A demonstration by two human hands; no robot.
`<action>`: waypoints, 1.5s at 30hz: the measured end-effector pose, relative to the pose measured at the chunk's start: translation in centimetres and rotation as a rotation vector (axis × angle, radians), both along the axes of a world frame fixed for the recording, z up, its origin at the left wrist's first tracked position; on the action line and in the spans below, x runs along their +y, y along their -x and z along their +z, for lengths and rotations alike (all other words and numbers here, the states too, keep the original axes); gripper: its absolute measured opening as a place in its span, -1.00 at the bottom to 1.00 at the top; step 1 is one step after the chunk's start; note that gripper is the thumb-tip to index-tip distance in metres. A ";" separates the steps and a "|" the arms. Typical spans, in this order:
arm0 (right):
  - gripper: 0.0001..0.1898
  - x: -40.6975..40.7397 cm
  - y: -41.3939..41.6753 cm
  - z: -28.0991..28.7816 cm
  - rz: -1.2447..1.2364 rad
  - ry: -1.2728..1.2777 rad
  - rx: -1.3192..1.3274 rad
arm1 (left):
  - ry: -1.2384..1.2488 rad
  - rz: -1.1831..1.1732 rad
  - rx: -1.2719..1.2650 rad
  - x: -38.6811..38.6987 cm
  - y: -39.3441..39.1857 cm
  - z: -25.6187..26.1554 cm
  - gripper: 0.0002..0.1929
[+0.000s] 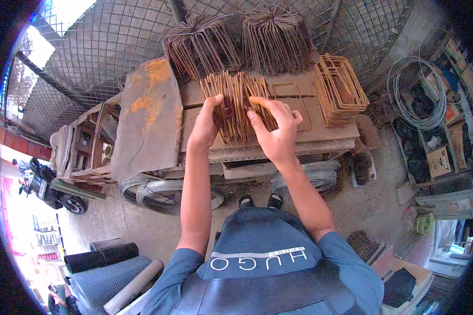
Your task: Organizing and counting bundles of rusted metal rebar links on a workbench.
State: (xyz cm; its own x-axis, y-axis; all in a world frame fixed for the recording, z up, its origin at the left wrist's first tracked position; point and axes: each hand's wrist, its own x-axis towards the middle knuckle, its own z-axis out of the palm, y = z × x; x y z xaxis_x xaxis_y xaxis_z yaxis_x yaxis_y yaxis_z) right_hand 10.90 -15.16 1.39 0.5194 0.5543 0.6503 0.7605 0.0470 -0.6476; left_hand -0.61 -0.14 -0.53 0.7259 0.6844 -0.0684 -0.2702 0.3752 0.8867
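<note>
A row of rusty steel rebar stirrups (234,114) stands bunched on the wooden worktable (327,136), seen edge-on between my hands. My left hand (205,124) grips the left end of the row, thumb along its top. My right hand (278,128) has thumb and index finger on stirrups at the right part, where a narrow gap splits the row. One rectangular stirrup (303,104) lies flat just beyond my right hand. To the right rises a neat stack of orange-rusted rectangular stirrups (339,92).
Two large wire-tied stirrup bundles (203,45) (276,37) stand at the table's back, against a wire mesh wall (114,35). A rust-stained sheet (149,118) covers the left end. Wire coils (161,195) (323,175) lie below. Mesh rolls (108,279) sit behind left.
</note>
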 end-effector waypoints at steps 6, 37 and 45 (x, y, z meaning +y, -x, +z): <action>-0.76 0.1 -0.2 -0.2 -0.022 -0.043 0.026 | 0.001 -0.002 -0.031 0.2 0.3 -0.2 -0.54; -0.81 1.6 0.9 0.4 -0.204 -0.045 0.031 | 0.036 0.023 -0.014 -0.1 0.4 0.1 -0.57; -0.85 1.3 0.8 0.5 -0.156 -0.042 0.056 | 0.030 0.043 0.002 -0.3 0.4 0.1 -0.60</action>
State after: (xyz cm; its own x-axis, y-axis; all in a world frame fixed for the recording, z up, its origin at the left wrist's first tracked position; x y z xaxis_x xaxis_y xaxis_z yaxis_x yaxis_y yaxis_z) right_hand 10.11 -13.82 1.88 0.6330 0.4369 0.6390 0.7237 -0.0410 -0.6889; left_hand -1.04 -0.41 -0.41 0.6956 0.7127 -0.0907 -0.2849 0.3894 0.8759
